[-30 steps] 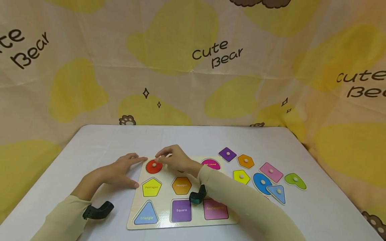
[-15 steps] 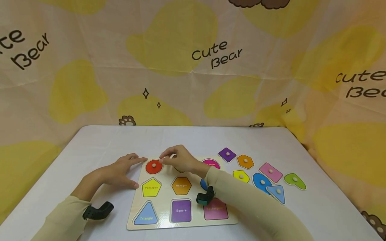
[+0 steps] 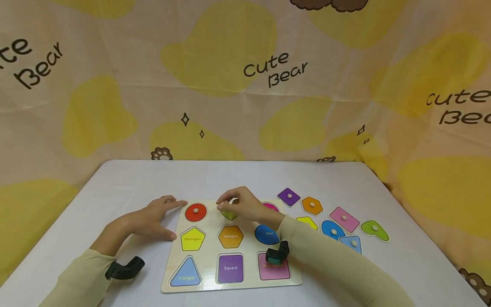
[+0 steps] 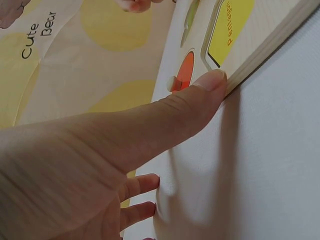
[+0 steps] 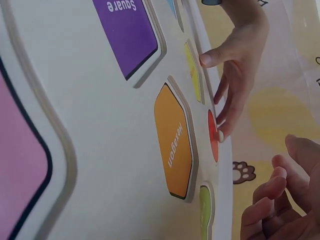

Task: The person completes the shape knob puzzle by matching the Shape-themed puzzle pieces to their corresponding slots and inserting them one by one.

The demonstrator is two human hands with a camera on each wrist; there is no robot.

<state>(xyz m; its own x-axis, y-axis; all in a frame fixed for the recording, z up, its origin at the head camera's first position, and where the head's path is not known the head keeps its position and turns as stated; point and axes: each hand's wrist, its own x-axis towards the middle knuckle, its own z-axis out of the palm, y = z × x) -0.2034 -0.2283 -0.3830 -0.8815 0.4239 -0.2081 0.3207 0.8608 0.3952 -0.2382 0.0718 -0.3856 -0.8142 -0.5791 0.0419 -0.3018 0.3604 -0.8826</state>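
Observation:
A wooden shape puzzle board (image 3: pixel 210 256) lies on the white table. The red circle piece (image 3: pixel 195 214), with its small knob, sits in the top left recess. My left hand (image 3: pixel 152 219) rests at the board's left edge, fingers spread; in the left wrist view the thumb (image 4: pixel 212 80) touches the edge beside the yellow pentagon recess (image 4: pixel 231 32). My right hand (image 3: pixel 243 205) hovers over the top middle green recess (image 3: pixel 229 215), partly hiding it. In the right wrist view its fingers (image 5: pixel 270 189) are loosely bent and hold nothing.
Right of the board lie loose knobbed pieces: a purple square (image 3: pixel 284 198), orange hexagon (image 3: pixel 308 206), yellow pentagon (image 3: pixel 303 221), pink rectangle (image 3: pixel 339 217), blue oval (image 3: pixel 327 230), light blue triangle (image 3: pixel 348 241) and green curved piece (image 3: pixel 370 227). The right sleeve (image 3: pixel 330 260) overlaps some. A printed cloth (image 3: pixel 215 106) hangs behind.
My right hand has drawn away to the right from the red circle piece, uncovering more of the oval and rectangle recesses. The left hand has stayed in place.

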